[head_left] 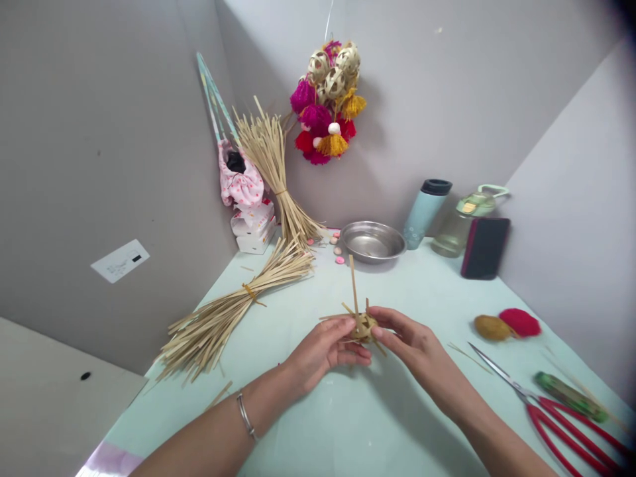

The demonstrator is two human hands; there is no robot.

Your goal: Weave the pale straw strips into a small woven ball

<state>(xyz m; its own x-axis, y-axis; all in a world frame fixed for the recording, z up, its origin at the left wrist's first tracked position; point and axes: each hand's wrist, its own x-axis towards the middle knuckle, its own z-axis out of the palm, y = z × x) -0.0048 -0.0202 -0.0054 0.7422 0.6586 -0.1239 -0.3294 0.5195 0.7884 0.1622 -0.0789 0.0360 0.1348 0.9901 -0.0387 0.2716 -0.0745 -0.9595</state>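
Note:
A small woven ball of straw strips (365, 329) is held between both hands above the table, with several loose strip ends sticking out of it. One long strip end (354, 285) points straight up. My left hand (330, 348) supports the ball from the left, its thumb on top and its fingers underneath. On the other side, my right hand (405, 331) pinches the ball's right edge between thumb and fingers. A tied bundle of straw strips (233, 311) lies to the left of my hands.
Red-handled scissors (531, 397), a green cutter-like tool (571, 396) and yarn balls (519, 323) lie at right. Along the back stand a metal bowl (372, 242), a tumbler (426, 213), a bottle (457, 225), a phone (485, 248) and another straw bundle (278, 179). Tasselled woven balls (328, 99) hang above.

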